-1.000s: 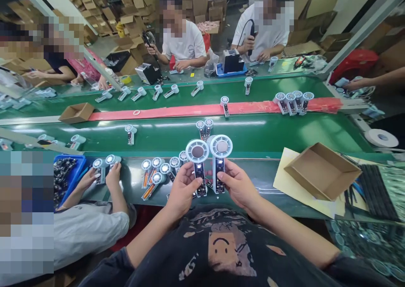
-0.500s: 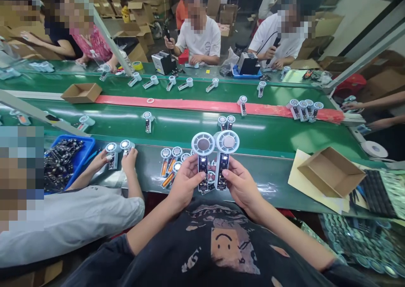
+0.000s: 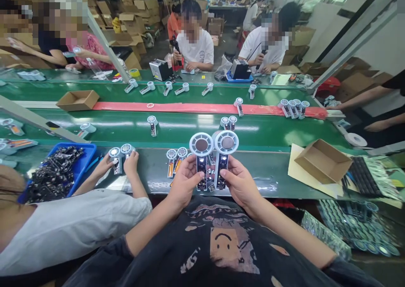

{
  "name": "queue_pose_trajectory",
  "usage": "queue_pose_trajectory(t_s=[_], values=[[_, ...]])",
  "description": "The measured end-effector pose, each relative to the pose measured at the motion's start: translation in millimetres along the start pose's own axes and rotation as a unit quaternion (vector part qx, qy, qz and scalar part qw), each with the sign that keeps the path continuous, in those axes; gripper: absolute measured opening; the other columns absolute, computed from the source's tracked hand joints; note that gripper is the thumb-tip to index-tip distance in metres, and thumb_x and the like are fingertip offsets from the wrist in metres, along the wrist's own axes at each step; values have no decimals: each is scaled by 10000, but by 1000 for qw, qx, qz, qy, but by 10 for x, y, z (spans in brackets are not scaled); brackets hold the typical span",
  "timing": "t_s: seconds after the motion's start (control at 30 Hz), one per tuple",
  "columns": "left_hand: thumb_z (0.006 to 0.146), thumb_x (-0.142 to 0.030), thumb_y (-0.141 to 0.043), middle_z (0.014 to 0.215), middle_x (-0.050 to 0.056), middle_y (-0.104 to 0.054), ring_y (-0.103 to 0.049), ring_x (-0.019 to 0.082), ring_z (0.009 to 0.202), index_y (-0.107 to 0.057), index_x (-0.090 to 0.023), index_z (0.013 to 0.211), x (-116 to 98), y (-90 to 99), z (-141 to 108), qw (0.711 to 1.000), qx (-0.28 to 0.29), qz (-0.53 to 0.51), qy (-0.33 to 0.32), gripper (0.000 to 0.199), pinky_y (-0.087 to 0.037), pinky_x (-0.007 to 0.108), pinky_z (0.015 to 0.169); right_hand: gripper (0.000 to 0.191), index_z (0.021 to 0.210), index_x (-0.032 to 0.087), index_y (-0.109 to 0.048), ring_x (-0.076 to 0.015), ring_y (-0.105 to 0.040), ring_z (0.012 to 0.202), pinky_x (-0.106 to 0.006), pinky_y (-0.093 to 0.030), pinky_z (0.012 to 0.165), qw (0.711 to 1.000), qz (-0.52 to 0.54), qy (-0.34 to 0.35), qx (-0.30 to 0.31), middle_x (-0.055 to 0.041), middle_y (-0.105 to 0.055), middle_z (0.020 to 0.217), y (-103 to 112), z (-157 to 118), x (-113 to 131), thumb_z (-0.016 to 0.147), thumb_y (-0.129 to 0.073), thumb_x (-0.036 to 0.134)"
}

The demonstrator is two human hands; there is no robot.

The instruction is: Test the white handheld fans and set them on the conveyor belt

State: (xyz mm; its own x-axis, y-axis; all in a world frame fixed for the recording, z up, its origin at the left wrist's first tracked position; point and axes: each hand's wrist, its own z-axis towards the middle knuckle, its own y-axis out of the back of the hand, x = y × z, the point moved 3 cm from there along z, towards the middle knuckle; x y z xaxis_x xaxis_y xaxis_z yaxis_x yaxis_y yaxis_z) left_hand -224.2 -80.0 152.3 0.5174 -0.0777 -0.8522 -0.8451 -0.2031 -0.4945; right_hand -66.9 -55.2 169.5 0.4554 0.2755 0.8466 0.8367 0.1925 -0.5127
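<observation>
My left hand (image 3: 186, 179) is closed around the handle of a light blue fan unit (image 3: 201, 144), whose round head has a dark centre. In my right hand (image 3: 238, 178) is a second fan unit (image 3: 226, 142) with a paler centre. Both stand upright side by side, heads close together, with black circuit boards showing along the handles and my thumbs resting on them. Several fan units with orange parts (image 3: 171, 162) lie on the bench just left of my left hand. Small dark parts show between the two handles, partly hidden.
At left a co-worker's hands (image 3: 131, 164) hold similar units beside a blue tray (image 3: 88, 152) of circuit boards. A cardboard box (image 3: 319, 160) stands right. Beyond, a green conveyor (image 3: 190, 128) carries units; people sit across it.
The view has shifted slightly, and more of the room's back shows. Both my hands still hold the two units. A far-left person across the conveyor has raised a hand with a unit.
</observation>
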Motion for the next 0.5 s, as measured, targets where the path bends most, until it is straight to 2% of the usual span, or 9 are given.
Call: queue_pose_trajectory(t_s=[0.1,0.27,0.5], values=[[626,-318,-933,1155,66,-719,-664,269,1155,-644,-236,1092,-22,26,-12,1000,7,-5,-4,555,-475,467,1103,548,1167,289,-705,-268,-720,1058,-469,-599,949,1000,9,-1,10,-48,-744,1173,-33,8,-12,669,-920,372],[632,-318,-929,1180,64,-713,-641,281,1222,-630,-246,1105,-60,57,-26,1000,8,-9,-6,564,-442,484,1141,528,1149,295,-722,-240,-697,1111,-474,-513,1089,1000,11,4,0,-34,-727,1232,-65,26,-48,664,-929,320],[605,-336,-946,1176,67,-717,-649,275,1203,-617,-237,1085,-84,17,5,1000,11,-18,0,590,-466,474,1115,526,1136,272,-714,-227,-740,942,-445,-609,939,1000,8,10,8,-45,-754,1131,-90,37,-1,662,-932,339]])
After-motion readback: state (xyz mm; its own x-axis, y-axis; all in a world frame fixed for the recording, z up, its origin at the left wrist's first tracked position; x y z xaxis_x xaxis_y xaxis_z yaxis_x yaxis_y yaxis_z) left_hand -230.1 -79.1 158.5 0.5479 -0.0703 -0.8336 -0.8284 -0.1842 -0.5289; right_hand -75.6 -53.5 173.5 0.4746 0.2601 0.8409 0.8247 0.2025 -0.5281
